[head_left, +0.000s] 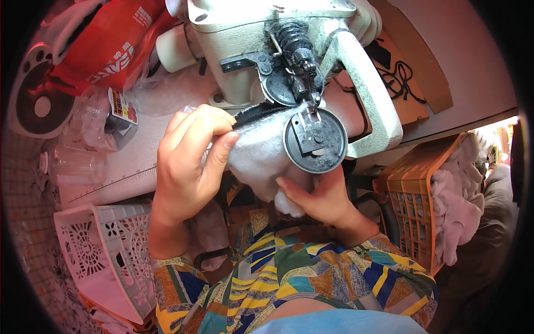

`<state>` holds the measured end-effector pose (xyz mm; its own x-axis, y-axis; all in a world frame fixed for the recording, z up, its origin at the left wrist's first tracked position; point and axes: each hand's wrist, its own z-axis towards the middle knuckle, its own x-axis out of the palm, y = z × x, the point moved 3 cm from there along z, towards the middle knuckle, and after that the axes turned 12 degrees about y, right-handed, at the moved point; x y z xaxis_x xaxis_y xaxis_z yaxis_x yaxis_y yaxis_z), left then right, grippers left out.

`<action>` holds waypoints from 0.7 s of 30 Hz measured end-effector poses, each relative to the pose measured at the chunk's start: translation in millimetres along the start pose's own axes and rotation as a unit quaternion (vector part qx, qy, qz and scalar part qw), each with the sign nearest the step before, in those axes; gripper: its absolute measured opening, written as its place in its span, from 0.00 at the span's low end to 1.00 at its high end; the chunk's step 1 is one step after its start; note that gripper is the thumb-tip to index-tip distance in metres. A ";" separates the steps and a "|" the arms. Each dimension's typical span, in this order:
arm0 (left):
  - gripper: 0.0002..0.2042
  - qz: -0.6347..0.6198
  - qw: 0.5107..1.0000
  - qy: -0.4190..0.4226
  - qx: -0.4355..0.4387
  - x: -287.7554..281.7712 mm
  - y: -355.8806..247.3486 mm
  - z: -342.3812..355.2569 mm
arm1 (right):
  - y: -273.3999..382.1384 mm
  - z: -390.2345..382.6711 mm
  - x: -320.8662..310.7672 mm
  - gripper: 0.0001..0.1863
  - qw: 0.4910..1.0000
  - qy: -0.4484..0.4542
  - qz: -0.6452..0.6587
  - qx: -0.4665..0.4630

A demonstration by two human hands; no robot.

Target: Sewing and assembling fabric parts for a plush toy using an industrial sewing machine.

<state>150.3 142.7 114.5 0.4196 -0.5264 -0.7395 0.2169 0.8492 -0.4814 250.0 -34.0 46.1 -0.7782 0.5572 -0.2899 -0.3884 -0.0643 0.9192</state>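
A pale fluffy piece of fabric [256, 156] with a dark fuzzy strip [257, 113] along its upper edge hangs at a cream-coloured sewing machine [239, 39]. Its right side meets the machine's flat, toothed round disc [331, 150], just under the black needle mechanism [303, 61]. My left hand [189, 161] pinches the fabric's upper left edge between thumb and fingers. Below the disc, my right hand [328, 200] grips the lower part of the fabric with its thumb on top. The disc and the cloth hide most of that hand's fingers.
A curved machine arm [367, 94] stands right of the disc. A white basket [105, 239] is at lower left; an orange basket [409, 195] of pale fabric is at right. Clear bottles [75, 163], a red bag [105, 50] and a speaker [41, 106] lie left, a black cord [403, 78] right.
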 end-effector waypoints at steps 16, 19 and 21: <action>0.11 0.204 0.959 -0.128 0.152 30.1 -15.7 13.4 | -6.1 4.8 -13.3 0.37 0.995 -0.073 0.031 -0.054; 0.11 0.161 0.970 -0.127 0.131 30.9 -17.9 14.7 | -5.3 5.7 -14.8 0.38 0.996 -0.051 0.047 -0.049; 0.11 0.066 0.986 -0.131 0.079 28.8 -16.8 12.1 | -6.3 5.8 -15.0 0.38 0.997 -0.043 0.042 -0.056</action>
<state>169.4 113.8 107.0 0.6617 -0.4002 -0.6340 0.2719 0.9162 -0.2945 266.9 -37.2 46.2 -0.7664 0.6150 -0.1855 -0.3803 -0.2017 0.9026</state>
